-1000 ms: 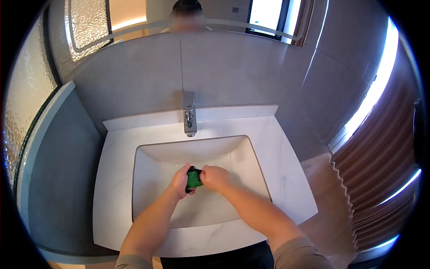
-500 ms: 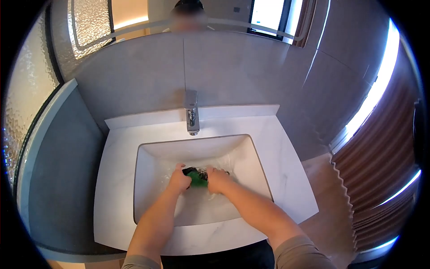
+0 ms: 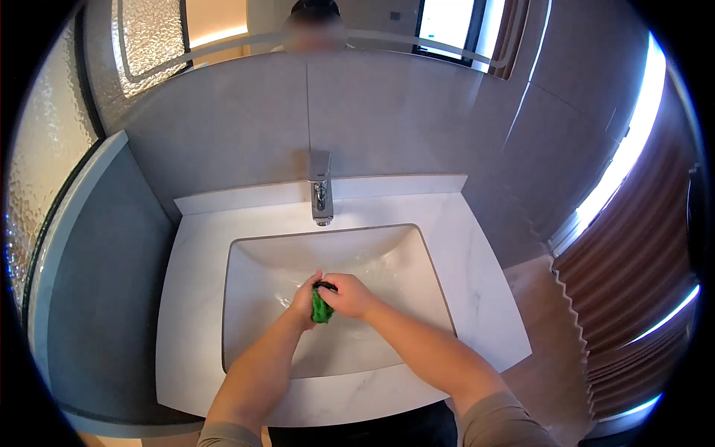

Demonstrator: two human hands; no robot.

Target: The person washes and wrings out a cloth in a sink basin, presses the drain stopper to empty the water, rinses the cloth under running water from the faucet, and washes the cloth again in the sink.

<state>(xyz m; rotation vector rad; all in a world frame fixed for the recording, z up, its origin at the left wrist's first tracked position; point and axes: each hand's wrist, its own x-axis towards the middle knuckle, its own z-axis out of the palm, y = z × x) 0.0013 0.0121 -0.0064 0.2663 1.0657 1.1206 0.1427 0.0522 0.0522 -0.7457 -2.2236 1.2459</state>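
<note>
A bunched green and black cloth [image 3: 322,308] is squeezed between my two hands over the middle of the white sink [image 3: 252,320]. My left hand [image 3: 302,300] closes on it from the left, thumb side up. From the right, my right hand [image 3: 350,296] grips its dark upper part. The green part hangs down between the palms. Its exact kind is not clear. Shiny water glints in the basin behind and beside the hands.
A chrome faucet [image 3: 321,190] stands behind the basin on the white marbled countertop [image 3: 477,298]. A mirror [image 3: 372,37] is on the wall above. Brown pleated curtain [image 3: 633,298] hangs at the right, and a grey partition [image 3: 104,298] stands at the left.
My hands have come together and the cloth, spread low between them before, is now bunched and lifted. The water in the basin looks lower and calmer.
</note>
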